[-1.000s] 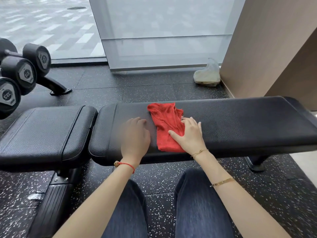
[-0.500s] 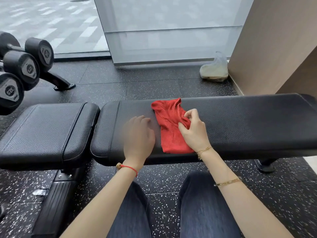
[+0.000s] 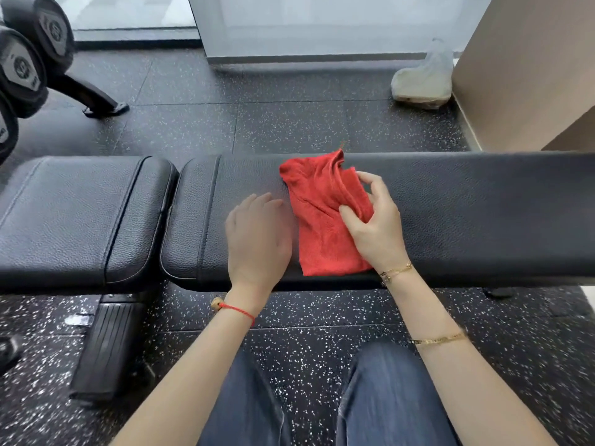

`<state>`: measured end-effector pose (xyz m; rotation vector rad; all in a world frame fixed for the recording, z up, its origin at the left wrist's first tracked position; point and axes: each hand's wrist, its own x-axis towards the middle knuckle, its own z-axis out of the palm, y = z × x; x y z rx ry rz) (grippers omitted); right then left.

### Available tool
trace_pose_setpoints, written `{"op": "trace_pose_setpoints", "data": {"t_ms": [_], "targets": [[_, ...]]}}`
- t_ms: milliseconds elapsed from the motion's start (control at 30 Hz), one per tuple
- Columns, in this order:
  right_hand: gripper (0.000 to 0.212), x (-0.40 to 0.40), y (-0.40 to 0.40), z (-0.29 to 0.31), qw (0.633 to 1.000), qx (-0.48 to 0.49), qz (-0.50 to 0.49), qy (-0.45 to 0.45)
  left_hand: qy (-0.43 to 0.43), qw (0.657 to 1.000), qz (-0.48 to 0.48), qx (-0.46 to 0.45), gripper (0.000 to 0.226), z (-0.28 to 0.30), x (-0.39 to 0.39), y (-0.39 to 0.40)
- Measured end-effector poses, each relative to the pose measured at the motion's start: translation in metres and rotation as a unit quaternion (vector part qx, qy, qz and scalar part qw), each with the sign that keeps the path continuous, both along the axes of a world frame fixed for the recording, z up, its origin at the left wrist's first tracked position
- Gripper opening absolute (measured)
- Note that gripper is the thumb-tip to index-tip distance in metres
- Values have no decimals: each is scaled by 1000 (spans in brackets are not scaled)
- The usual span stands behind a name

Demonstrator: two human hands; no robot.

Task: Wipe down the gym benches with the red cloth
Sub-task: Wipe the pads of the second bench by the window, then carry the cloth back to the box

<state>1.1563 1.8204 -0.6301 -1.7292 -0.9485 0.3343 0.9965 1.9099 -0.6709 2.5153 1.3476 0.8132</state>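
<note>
A black padded gym bench runs across the view, with its long back pad on the right and a shorter seat pad on the left. The red cloth lies crumpled across the long pad, reaching from its far edge to its near edge. My right hand pinches a fold on the cloth's right side between thumb and fingers. My left hand rests palm down on the pad just left of the cloth, holding nothing.
Black dumbbells sit on a rack at the far left. A clear plastic bag lies on the speckled rubber floor by the tan wall. The bench's base foot sticks out at lower left. My knees are below the bench.
My right hand went from lying flat on the cloth to pinching and lifting a fold on its right side. The view tilted downward. My left hand stayed on the pad.
</note>
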Motion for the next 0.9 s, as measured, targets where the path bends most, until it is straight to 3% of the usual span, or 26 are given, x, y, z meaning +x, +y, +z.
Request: {"op": "trace_pose_setpoints", "data": {"t_ms": [133, 267, 733, 900], "targets": [[43, -9, -9, 39, 998, -38, 8, 41, 29, 995, -1, -99, 36, 33, -5, -10], [45, -20, -33, 99, 994, -77, 14, 78, 32, 992, 15, -122, 34, 100, -23, -33], [48, -93, -141, 419, 980, -89, 46, 174, 16, 988, -1, -155, 29, 453, -115, -137], [46, -112, -166, 502, 980, -72, 61, 174, 9, 983, -9, -183, 28, 531, -149, -167]]}}
